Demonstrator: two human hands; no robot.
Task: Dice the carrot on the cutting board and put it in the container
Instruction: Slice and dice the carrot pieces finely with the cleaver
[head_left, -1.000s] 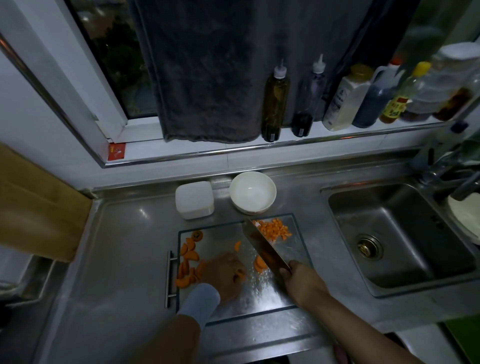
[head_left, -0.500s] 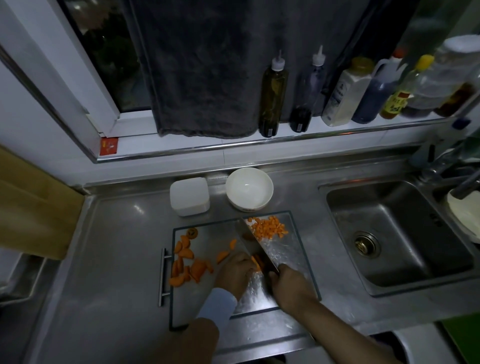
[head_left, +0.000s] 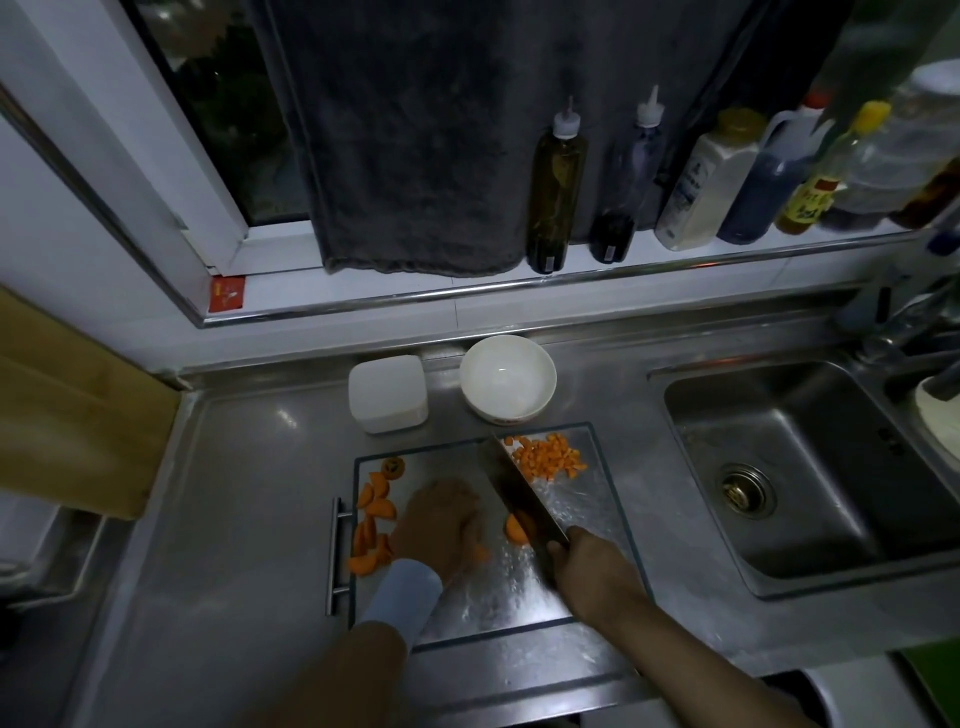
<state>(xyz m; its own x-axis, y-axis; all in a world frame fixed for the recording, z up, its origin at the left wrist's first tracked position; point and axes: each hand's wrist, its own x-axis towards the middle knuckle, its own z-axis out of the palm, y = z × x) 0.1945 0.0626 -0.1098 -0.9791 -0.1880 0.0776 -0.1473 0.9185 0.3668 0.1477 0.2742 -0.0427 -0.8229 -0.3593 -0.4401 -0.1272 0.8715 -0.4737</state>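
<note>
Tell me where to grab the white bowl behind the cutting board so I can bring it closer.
Probably best to take the bowl by its near rim, reaching from the front over the cutting board. It stands upright and open, with no handle, and the square container crowds its left side.

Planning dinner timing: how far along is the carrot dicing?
Partly done. A pile of diced carrot sits at the board's far right corner. The right hand holds the knife beside one carrot chunk. Undiced slices wait left; the white bowl looks empty.
</note>
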